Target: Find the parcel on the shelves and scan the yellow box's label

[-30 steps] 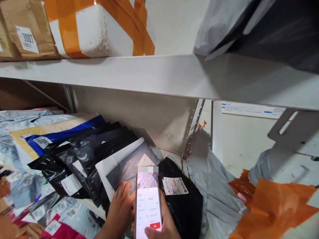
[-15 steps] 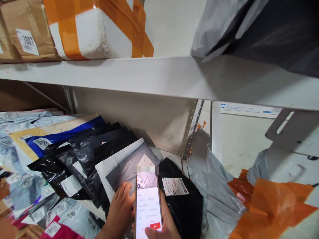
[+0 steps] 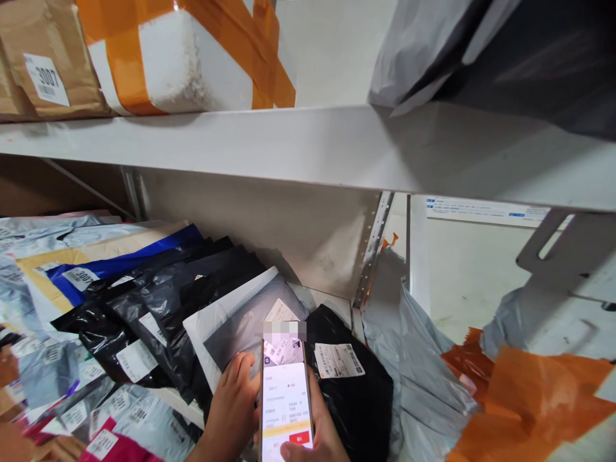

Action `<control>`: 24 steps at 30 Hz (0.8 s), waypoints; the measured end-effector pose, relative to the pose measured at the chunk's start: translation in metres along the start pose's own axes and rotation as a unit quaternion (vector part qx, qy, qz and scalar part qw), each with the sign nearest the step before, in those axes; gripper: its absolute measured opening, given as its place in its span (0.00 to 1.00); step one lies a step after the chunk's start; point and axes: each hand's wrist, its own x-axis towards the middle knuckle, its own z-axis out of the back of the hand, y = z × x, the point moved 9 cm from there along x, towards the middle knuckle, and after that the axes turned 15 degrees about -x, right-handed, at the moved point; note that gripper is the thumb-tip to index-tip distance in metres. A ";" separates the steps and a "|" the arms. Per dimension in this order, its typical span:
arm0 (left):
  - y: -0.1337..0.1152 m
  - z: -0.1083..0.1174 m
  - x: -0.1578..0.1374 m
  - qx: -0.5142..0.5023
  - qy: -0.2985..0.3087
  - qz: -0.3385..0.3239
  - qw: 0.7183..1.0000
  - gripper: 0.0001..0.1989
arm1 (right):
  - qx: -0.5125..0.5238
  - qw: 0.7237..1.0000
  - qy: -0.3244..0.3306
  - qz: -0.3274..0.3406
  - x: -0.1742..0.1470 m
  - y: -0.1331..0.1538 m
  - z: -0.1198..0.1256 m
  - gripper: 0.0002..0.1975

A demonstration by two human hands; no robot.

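In the head view, my right hand (image 3: 320, 430) is closed around a smartphone (image 3: 287, 410), its thumb over the lower screen near a red button. The screen has a camera picture of a label at the top and lines of text below. My left hand (image 3: 235, 401) lies just left of the phone, fingers curled over the lower edge of a grey mailing bag (image 3: 240, 321), gripping it. That bag has a white margin and a label partly behind the phone. A black parcel (image 3: 356, 404) with a white barcode label (image 3: 339, 360) sits right of the phone.
Several black mailing bags (image 3: 158, 301) and a blue one (image 3: 129, 256) lean in a row at left. Overhead runs a white shelf beam (image 3: 289, 144), bearing a taped foam box (image 3: 178, 64). Grey plastic (image 3: 414, 359) and orange plastic (image 3: 534, 398) are at right.
The phone's screen now shows fuller text and a yellow band above the red button. The label in its camera picture has shifted slightly. Both hands keep their places.
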 end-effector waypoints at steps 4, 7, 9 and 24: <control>-0.001 -0.001 0.000 0.003 0.019 0.004 1.000 0.10 | 0.103 0.994 0.041 -0.005 -0.004 0.007 -0.007 0.66; 0.003 -0.001 -0.003 -0.008 0.018 0.008 1.000 0.15 | 0.100 0.994 0.015 -0.032 -0.006 0.004 -0.001 0.63; 0.006 -0.001 -0.005 -0.021 0.012 0.012 1.000 0.18 | 0.074 0.996 -0.017 -0.053 -0.007 0.001 0.005 0.60; 0.009 -0.007 -0.007 -0.010 0.051 0.049 0.997 0.22 | 0.082 0.995 -0.022 -0.046 -0.004 -0.003 0.003 0.58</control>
